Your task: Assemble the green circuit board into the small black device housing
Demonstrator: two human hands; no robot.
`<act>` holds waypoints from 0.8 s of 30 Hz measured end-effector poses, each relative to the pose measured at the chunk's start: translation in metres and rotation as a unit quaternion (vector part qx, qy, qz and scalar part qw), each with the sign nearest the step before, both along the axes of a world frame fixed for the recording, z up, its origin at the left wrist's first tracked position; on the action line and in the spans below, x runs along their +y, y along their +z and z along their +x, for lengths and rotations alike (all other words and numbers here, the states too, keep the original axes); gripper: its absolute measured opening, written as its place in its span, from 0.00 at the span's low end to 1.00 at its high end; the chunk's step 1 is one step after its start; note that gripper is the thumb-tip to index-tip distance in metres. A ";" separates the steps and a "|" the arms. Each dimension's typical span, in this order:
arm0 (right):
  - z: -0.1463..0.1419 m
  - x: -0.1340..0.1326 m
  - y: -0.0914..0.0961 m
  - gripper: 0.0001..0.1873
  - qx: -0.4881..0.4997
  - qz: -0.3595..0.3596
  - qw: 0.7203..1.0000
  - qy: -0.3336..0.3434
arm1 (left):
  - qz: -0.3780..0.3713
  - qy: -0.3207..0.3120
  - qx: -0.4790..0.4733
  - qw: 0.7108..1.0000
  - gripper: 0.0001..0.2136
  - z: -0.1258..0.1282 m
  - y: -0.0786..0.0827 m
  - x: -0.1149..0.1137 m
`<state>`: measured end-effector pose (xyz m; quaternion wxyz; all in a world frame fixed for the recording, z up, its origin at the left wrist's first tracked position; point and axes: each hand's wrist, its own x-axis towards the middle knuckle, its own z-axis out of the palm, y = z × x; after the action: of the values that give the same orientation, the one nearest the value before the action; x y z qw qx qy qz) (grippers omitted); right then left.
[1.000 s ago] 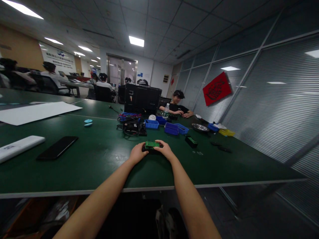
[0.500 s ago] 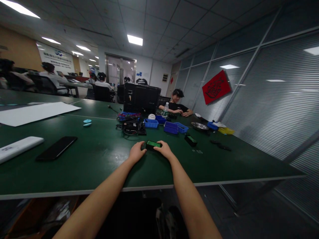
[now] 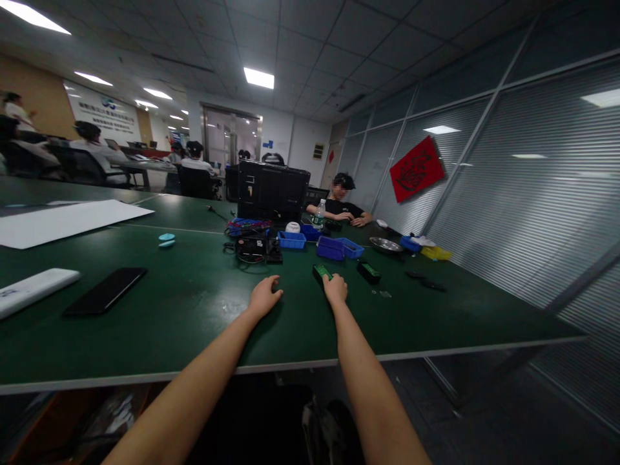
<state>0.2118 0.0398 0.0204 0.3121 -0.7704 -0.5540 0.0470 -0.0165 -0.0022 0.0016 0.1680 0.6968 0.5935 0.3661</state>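
Observation:
My right hand point(image 3: 335, 289) grips the near end of a small black block topped with a green circuit board point(image 3: 320, 271), which lies on the green table point(image 3: 194, 303) pointing away from me. My left hand point(image 3: 265, 296) rests on the tabletop a short way left of it, thumb out, holding nothing. A second black and green block point(image 3: 369, 271) lies just right of the first.
Blue bins point(image 3: 334, 248), a black device with cables point(image 3: 254, 248), a steel bowl point(image 3: 386, 245) and a large black case point(image 3: 272, 191) stand behind. A black phone point(image 3: 105, 290) and white bar point(image 3: 33, 289) lie left. A seated person point(image 3: 341, 205) is across the table.
Both hands held the green board block together in front of me. My left hand has let go, and my right hand has carried the block to the right and turned it lengthwise.

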 end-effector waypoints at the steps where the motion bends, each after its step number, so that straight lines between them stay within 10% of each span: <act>1: -0.003 -0.001 0.000 0.21 -0.003 0.010 1.000 0.007 | -0.001 0.000 0.000 1.000 0.22 0.000 0.000 0.000; 24: -0.051 -0.026 0.001 0.20 -0.220 0.046 0.969 0.106 | 0.016 -0.004 0.003 1.000 0.21 0.000 -0.002 0.001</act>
<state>0.1608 0.0138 0.0217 0.2110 -0.6833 -0.6892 -0.1163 -0.0164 -0.0012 -0.0005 0.1565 0.7031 0.5849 0.3729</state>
